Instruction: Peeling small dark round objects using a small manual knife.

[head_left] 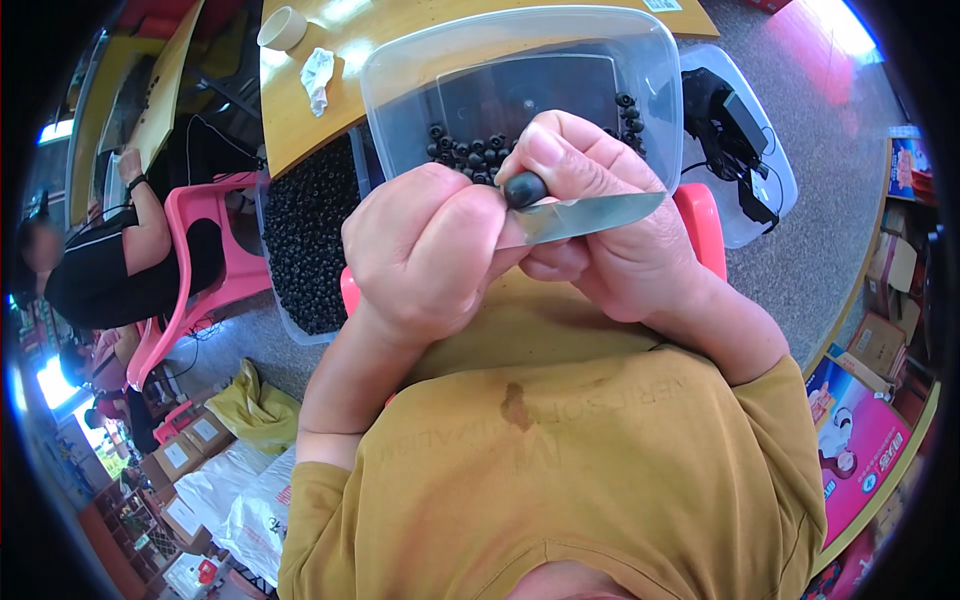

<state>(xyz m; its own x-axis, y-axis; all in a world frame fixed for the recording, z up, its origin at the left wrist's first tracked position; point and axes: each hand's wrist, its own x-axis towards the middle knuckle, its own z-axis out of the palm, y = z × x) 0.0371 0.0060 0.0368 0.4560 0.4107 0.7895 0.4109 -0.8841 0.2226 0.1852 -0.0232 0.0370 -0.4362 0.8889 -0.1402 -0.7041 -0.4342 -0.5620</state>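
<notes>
My left hand (425,250) is closed round the handle of a knife (605,213). Its broad, shiny blade points to the right and passes in front of my right hand (640,240). Between the thumb and fingers of that right hand is a dark, smooth, olive-shaped piece (524,189), close against the blade near my left fist. The knife's handle is hidden in my left fist. Just beyond both hands stands a clear plastic bin (375,90), with several similar dark round pieces (478,155) lying on its bottom.
A second bin full of small dark pieces (312,230) stands at the left. The wooden table (400,30) holds a white cup (282,29) and crumpled tissue (317,80). At right, a pale tub (785,180) holds black cables. Another person sits left on a pink chair (180,230).
</notes>
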